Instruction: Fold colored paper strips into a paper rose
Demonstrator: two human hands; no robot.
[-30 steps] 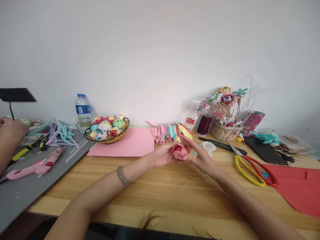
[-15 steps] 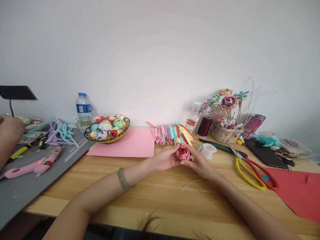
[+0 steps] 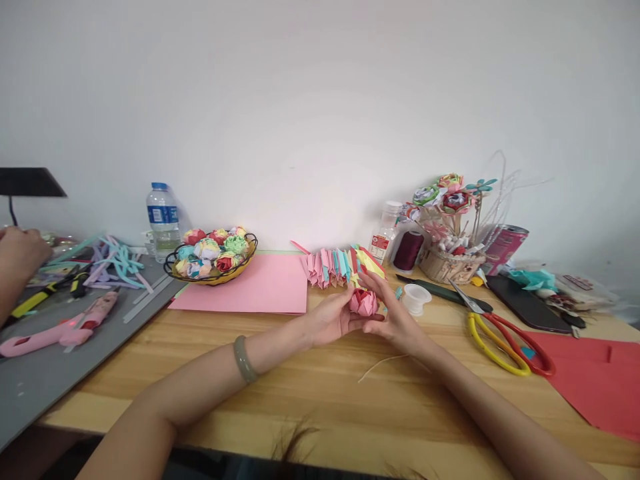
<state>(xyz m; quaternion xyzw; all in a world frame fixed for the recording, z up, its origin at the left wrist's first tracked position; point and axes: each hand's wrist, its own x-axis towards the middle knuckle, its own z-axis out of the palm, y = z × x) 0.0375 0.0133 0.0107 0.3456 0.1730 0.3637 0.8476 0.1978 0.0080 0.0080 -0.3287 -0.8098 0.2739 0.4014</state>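
Note:
A pink paper flower (image 3: 363,303) sits between my two hands above the wooden table. My left hand (image 3: 333,317) grips it from the left, thumb at its side and fingers beneath. On the right, my right hand (image 3: 397,320) is spread around the flower, its fingers apart and raised at the far side. Whether the right fingertips touch the petals is hard to make out. A thin string (image 3: 380,363) lies on the table below my right hand. Just behind are folded paper strips (image 3: 330,267) in several colours and a white spool (image 3: 416,299).
A flower basket (image 3: 215,277) rests by pink paper (image 3: 260,287). Scissors (image 3: 487,333), a phone (image 3: 527,303), red paper (image 3: 595,380) and dark thread (image 3: 408,251) are right. Another person's hand (image 3: 23,257) is left, near a glue gun (image 3: 65,330).
My right hand's fingers have opened and lifted away from the flower. The flower has tipped more upright, showing its outer petals. The view has shifted slightly.

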